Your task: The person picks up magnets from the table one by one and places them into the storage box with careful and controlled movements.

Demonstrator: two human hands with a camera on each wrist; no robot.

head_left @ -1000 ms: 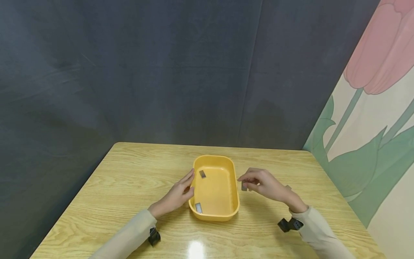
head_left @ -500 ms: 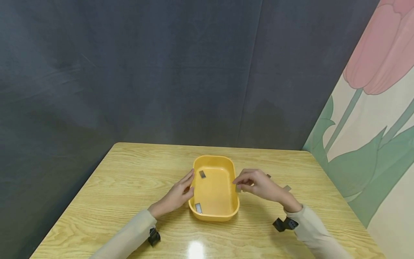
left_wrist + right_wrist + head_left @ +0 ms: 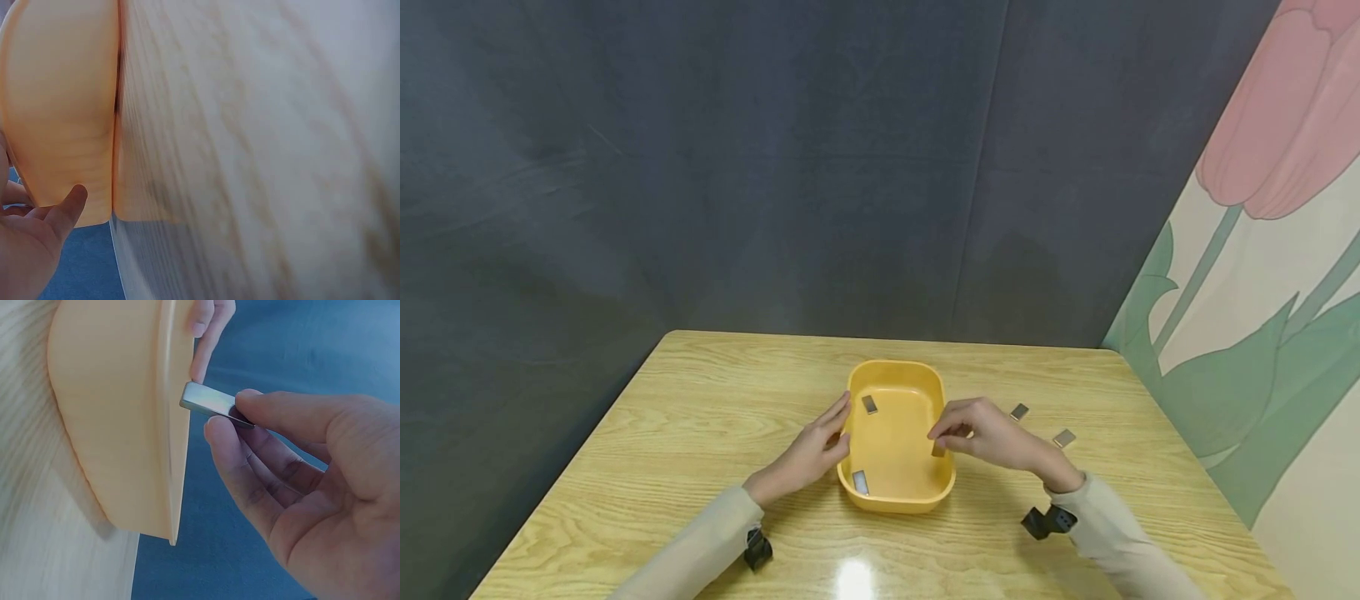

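Observation:
My right hand (image 3: 988, 429) pinches a small shiny metal block (image 3: 209, 400) between thumb and fingertips. In the head view the block is over the right part of a yellow plastic tray (image 3: 895, 504); in the right wrist view it shows just above the rim. Two similar metal pieces lie inside the tray, one silver piece (image 3: 861, 482) at the near left and one darker piece (image 3: 870, 404) at the far left. Against the tray's left side rests my left hand (image 3: 808, 450), fingers extended along the rim. Its thumb touches the outer wall in the left wrist view.
Two more metal pieces lie on the wooden table (image 3: 737, 375) right of the tray: one farther piece (image 3: 1019, 412) and one nearer piece (image 3: 1064, 437). A dark curtain (image 3: 820, 183) hangs behind the table, and a wall with painted tulips (image 3: 1247, 333) stands at the right.
My right hand has moved left with the metal block, from beside the tray to over its right side. Two pieces on the table have come into sight behind it. The left hand stays put.

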